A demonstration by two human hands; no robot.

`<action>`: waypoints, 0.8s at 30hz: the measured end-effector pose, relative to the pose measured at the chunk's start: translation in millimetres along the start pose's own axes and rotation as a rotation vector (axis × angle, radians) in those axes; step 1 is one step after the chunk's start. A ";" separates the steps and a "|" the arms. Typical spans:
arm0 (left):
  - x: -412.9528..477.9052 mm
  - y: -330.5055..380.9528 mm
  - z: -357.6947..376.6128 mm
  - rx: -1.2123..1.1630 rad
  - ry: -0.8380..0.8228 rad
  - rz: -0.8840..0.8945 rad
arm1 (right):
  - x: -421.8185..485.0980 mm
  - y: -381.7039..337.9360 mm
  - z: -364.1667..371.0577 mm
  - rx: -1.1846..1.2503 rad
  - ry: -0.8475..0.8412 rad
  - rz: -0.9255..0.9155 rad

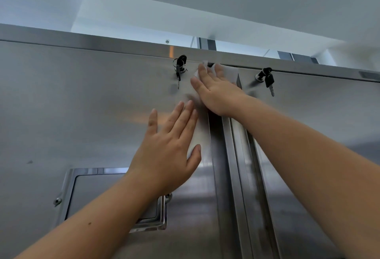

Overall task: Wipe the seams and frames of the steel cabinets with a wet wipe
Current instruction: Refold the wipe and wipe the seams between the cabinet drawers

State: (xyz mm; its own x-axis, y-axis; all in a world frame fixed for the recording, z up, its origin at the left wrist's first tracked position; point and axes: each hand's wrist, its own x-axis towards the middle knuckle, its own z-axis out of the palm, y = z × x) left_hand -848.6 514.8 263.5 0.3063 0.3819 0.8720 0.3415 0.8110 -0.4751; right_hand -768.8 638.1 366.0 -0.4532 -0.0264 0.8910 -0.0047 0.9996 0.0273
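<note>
Right hand (218, 92): flat, fingers straight and slightly spread, palm pressing the wet wipe (229, 73) against the steel. No pinch or curl, it just pins the wipe down. White edges of the wipe show past the fingertips and between the fingers.

Left hand (170, 151): also flat and splayed, holding nothing, resting on the left door (82, 104) below and left of the right hand. Looks like a brace.

Wipe location: top corner of the left door, just under the top frame rail (102, 42). Its right edge reaches the centre seam (239, 155).

Key geometry:
- The centre seam's long axis is vertical, running from the wipe down past the right wrist and forearm.
- The horizontal door-to-frame gap (123, 51) runs left-right just above the right fingertips.
- The right hand is on both lines. The left hand is just beside the seam, lower down.

My read: the wipe is at the junction of the two seams, so the next stroke is either straight down the centre seam or sideways along the top gap, with the right hand leading.

Hazards: the keyed lock (180, 66) is just left of the wipe, and a second lock (265, 77) sits on the right door (318, 104). A sideways stroke could snag the hanging keys.

Further out is a recessed handle (115, 197), low on the left door under the left forearm.
</note>
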 end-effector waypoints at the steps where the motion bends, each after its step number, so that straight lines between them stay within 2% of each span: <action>1: -0.1 0.0 0.1 0.001 0.000 -0.001 | 3.3 -1.4 0.5 -0.007 0.010 0.006; 10: -0.1 1.4 0.8 0.000 0.033 -0.009 | -36.6 6.0 26.3 -0.084 0.101 -0.049; 18: 0.4 -0.3 1.9 -0.039 0.009 -0.023 | 4.0 0.1 2.0 -0.081 0.036 0.009; 24: -4.7 0.4 3.4 -0.082 0.066 -0.024 | -46.2 7.2 23.7 -0.026 0.035 -0.069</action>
State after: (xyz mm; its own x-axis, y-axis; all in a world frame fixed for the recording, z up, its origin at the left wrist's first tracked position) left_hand -852.9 514.8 259.6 0.3540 0.3307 0.8748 0.4199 0.7796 -0.4647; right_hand -769.0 646.7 314.4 -0.4208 -0.0963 0.9020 -0.0119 0.9948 0.1007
